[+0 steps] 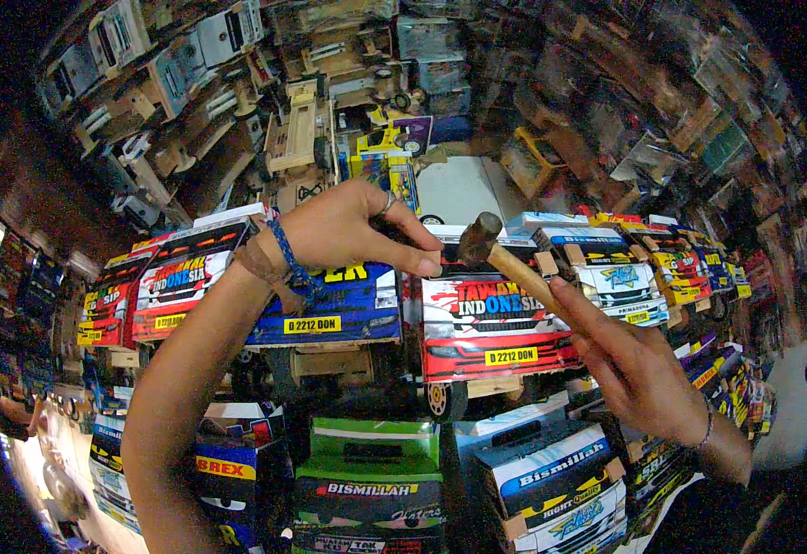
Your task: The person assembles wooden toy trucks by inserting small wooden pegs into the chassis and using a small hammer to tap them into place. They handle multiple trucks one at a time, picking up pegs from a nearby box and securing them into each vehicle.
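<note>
A hammer (518,271) with a wooden handle and a dark metal head is gripped in my right hand (639,380). Its head hangs over the upper part of a red-and-white toy truck (454,351) with a yellow plate on its front. My left hand (334,229), wearing a ring and a blue braided bracelet, reaches across from the left. Its thumb and forefinger are pinched together at the truck's upper left corner, close to the hammer head. Whatever they hold is too small to make out. Just under my left wrist stands a blue toy truck (329,305).
More toy trucks line the row, including another red-and-white one (182,282) at left and a white one (611,277) at right. Nearer me stand a green truck (366,443) and a blue-and-white one (546,480). Unpainted wooden truck bodies (297,129) are stacked at the back.
</note>
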